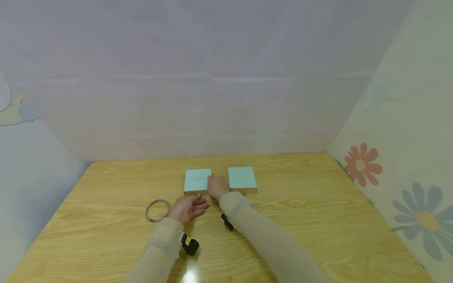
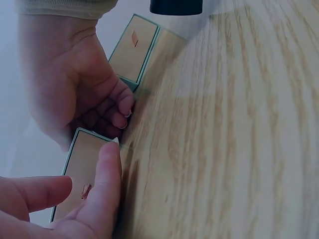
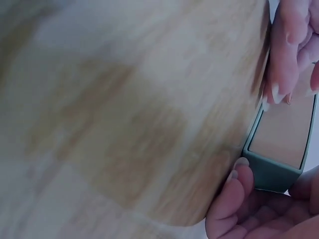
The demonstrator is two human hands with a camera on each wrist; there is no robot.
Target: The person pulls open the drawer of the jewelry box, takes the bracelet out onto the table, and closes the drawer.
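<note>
Two pale mint-green flat boxes lie side by side on the wooden table. At the left box (image 1: 196, 179), my right hand (image 1: 218, 187) grips the right end, its thumb at the top edge and its fingers curled against the side. My left hand (image 1: 187, 208) is at the front of this box; in the left wrist view its fairly straight fingers lie along the tan front face (image 2: 84, 154), thumb apart. The right box (image 1: 242, 177) stands just beyond my right hand, untouched. A brownish bangle-like ring (image 1: 158, 200) lies left of my left hand.
The wooden table (image 1: 318, 228) meets a plain pale wall (image 1: 212, 118) at the back. On the right is a wall with painted flowers (image 1: 360, 165). Small black wrist cameras (image 1: 190, 245) are strapped at both sleeves.
</note>
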